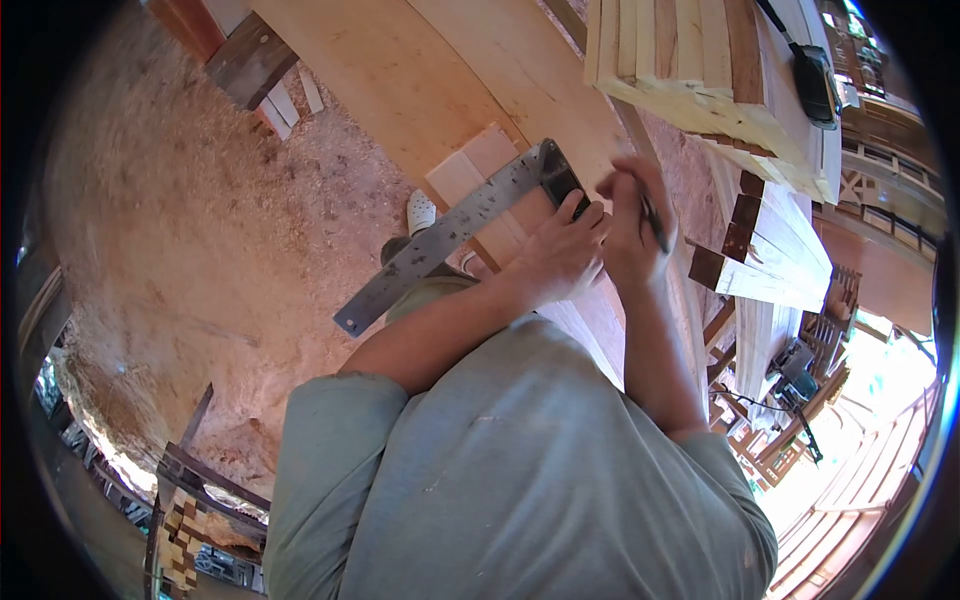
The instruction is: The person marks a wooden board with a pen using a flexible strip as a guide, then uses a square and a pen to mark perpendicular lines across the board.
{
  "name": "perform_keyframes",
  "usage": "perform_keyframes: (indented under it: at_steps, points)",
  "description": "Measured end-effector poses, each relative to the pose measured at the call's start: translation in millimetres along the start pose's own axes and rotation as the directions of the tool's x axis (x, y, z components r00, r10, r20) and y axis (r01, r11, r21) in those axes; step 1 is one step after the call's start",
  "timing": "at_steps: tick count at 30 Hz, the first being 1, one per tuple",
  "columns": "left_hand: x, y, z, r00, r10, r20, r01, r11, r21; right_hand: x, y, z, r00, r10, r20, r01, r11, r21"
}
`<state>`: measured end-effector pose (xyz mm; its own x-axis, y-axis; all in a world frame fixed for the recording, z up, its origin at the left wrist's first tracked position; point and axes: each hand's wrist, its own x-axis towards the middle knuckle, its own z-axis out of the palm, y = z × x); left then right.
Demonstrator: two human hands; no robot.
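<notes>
A metal try square (450,228) with a dark stock lies slanted across a short pale board (478,165), its long blade reaching out past the board toward the lower left. My left hand (562,250) is closed at the stock, its fingers pressing there and on the wood. Just to its right, my right hand (640,235) grips a slim dark pencil (654,222) that sticks out between the fingers. The pencil's tip cannot be made out. Part of the board is hidden under the square and my left hand.
Beneath the board runs a wide wooden plank (400,80). A stack of timber (690,50) with a dark tool on it stands at the upper right, more beams (770,260) below it. Sawdust covers the ground (220,220); a power tool (795,370) sits at the right.
</notes>
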<state>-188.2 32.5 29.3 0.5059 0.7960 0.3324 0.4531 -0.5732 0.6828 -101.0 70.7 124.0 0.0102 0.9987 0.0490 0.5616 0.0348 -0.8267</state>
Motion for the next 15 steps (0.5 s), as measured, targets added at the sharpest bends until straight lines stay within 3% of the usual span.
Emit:
perform_keyframes:
  at_steps: [1, 3, 4, 6, 7, 9, 15]
  points:
    - [2, 2, -6, 0.996, 0.011, 0.088, -0.017, 0.998, 0.066, -11, 20, -6, 0.997, -0.016, -0.069, 0.01, 0.996, -0.084]
    - [5, 5, -17, 0.992, 0.011, 0.127, -0.018, 0.998, 0.057, -33, 51, -19, 0.993, -0.089, -0.083, 0.061, 0.954, -0.294]
    - [7, 5, -19, 0.986, 0.01, 0.169, -0.018, 0.999, 0.049, -47, 68, -20, 0.992, -0.092, -0.082, 0.064, 0.953, -0.295]
    - [7, 5, -13, 0.995, 0.008, 0.102, -0.014, 0.998, 0.054, -73, 91, -21, 0.977, 0.142, -0.159, -0.152, 0.987, -0.053]
    - [6, 6, -10, 0.999, 0.01, 0.039, -0.012, 0.998, 0.057, -79, 91, -20, 0.976, 0.146, -0.161, -0.156, 0.986, -0.05]
    - [4, 5, -6, 0.999, 0.009, 0.041, -0.011, 0.999, 0.048, -89, 91, -20, 0.877, 0.477, -0.047, -0.464, 0.869, 0.17]
    - [6, -5, -11, 0.993, 0.029, 0.116, -0.042, 0.993, 0.112, -74, 74, -1, 0.839, 0.54, -0.076, -0.485, 0.802, 0.348]
